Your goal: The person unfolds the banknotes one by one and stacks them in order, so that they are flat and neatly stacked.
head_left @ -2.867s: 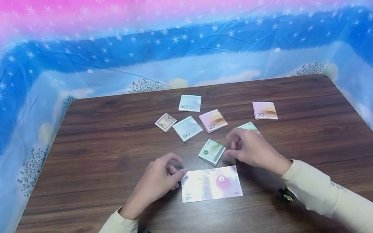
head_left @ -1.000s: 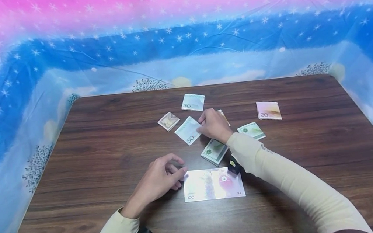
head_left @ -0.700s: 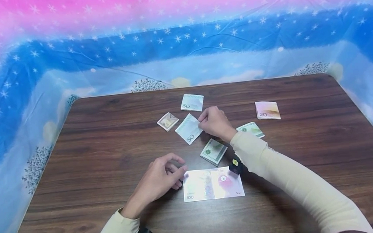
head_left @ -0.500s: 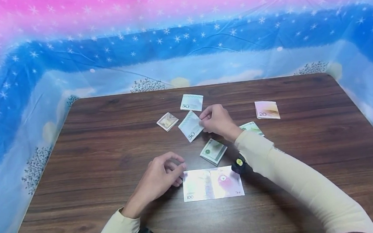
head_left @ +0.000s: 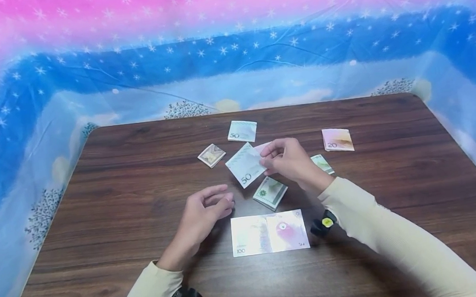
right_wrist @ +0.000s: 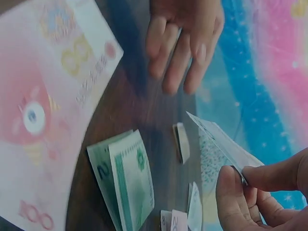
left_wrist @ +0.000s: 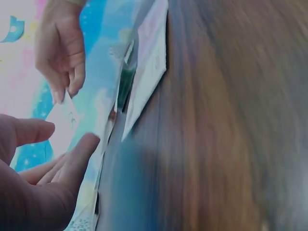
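My right hand (head_left: pixel 292 162) pinches the right edge of a folded banknote (head_left: pixel 245 166) marked 50, raised off the table. In the right wrist view thumb and fingers grip the folded note (right_wrist: pixel 226 144), whose layers part slightly at the far end. My left hand (head_left: pixel 203 217) hovers to the left with fingers extended and holds nothing. Before me lies an unfolded pink banknote (head_left: pixel 250 234) marked 100, creased down its middle. Just beyond it sits a folded green banknote (head_left: pixel 270 193). A pink folded note (head_left: pixel 262 147) is mostly hidden behind my right hand.
Another folded 50 banknote (head_left: pixel 242 130) lies farther back, with a small brown folded note (head_left: pixel 211 155) to its left. To the right are a folded 20 banknote (head_left: pixel 337 140) and a partly covered green note (head_left: pixel 322 164). A patterned cloth (head_left: pixel 221 55) hangs around the wooden table (head_left: pixel 119 201).
My right hand has gone from beside the green notes to the 50 banknote, pinched it and lifted it towards me. My left hand has risen slightly away from the 100 banknote's corner.
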Demonstrator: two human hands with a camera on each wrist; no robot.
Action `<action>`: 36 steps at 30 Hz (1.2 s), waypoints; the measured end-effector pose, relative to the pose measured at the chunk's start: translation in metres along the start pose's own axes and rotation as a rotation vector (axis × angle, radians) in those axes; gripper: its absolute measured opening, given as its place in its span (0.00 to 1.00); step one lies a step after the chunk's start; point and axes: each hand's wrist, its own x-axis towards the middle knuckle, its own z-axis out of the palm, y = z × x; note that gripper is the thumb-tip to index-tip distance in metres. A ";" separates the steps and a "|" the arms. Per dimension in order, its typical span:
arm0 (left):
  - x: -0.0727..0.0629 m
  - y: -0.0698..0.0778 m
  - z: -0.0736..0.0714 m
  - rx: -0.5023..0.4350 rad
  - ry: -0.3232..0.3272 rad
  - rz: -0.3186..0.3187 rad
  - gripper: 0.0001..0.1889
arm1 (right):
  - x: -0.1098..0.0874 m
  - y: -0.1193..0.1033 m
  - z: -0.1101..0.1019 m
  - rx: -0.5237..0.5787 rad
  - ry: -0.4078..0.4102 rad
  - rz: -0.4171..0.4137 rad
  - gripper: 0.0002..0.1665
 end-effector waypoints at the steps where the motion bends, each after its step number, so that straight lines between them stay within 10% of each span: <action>1: 0.000 0.001 0.000 -0.026 0.002 -0.007 0.22 | -0.003 0.000 -0.001 0.006 -0.001 0.001 0.09; 13: 0.004 0.000 0.010 -0.381 -0.004 -0.110 0.22 | -0.030 0.021 0.012 0.196 -0.018 0.047 0.12; 24: -0.003 0.008 0.018 -0.220 0.105 -0.046 0.16 | -0.047 0.037 0.020 0.141 0.010 -0.007 0.19; 36: -0.009 0.012 0.023 -0.175 0.050 0.004 0.14 | -0.065 0.038 0.023 0.033 -0.027 -0.065 0.31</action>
